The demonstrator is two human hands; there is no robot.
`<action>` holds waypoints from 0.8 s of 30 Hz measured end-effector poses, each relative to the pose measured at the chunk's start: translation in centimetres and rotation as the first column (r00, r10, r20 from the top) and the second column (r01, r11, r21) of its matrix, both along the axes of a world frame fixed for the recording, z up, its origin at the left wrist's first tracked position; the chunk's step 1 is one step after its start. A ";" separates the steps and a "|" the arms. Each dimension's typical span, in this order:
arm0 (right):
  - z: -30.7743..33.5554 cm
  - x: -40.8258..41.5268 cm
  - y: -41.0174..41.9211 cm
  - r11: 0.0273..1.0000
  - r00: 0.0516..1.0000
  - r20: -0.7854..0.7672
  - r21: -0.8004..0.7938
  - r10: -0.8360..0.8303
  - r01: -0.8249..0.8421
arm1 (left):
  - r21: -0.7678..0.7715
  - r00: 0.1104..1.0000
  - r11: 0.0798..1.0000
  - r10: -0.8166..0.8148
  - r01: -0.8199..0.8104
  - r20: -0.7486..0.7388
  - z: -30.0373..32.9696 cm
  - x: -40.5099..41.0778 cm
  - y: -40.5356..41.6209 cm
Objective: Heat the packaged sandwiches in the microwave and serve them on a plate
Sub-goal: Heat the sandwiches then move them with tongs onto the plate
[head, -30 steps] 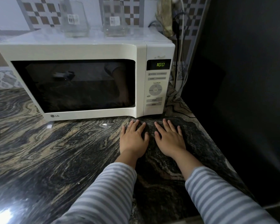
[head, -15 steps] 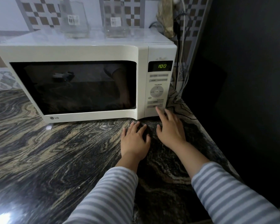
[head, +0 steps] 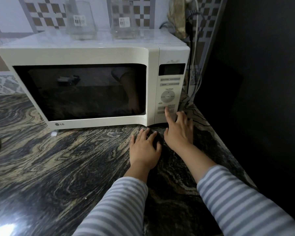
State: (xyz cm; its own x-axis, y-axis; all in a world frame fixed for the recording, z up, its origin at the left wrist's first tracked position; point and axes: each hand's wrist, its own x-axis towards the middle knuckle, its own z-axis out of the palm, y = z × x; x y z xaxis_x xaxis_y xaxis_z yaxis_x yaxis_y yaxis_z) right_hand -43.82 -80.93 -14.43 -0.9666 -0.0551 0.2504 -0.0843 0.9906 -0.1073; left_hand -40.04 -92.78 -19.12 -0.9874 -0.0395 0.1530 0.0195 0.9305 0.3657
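The right hand (head: 178,132), index finger out and the rest loosely spread, presses a low button on the microwave (head: 85,86) at its twelve o'clock, while the left hand (head: 144,149) lies flat and empty on the table (head: 49,167); sandwiches unseen.

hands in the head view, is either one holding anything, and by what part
Nothing is held. The left hand rests flat on the countertop; the right hand presses a microwave button with its index fingertip.

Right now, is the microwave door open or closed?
Closed. The microwave door sits flush with the control panel; its dark window shows only reflections.
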 end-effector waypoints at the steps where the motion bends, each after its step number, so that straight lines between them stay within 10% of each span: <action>1: 0.2 0.0 -0.1 1.000 1.000 0.021 0.003 -0.007 0.007 | -0.002 1.000 1.000 0.001 -0.001 -0.002 0.0 0.0 0.0; 16: 8.6 -0.9 1.5 0.976 0.896 -0.392 0.013 0.206 -0.219 | 0.364 0.826 0.904 0.022 0.225 -0.564 7.3 -2.3 -0.7; 24: 12.8 -4.1 -0.7 0.947 0.847 -0.426 0.107 0.318 -0.302 | 0.439 0.850 0.850 -0.019 0.291 -0.526 9.7 -4.4 -0.9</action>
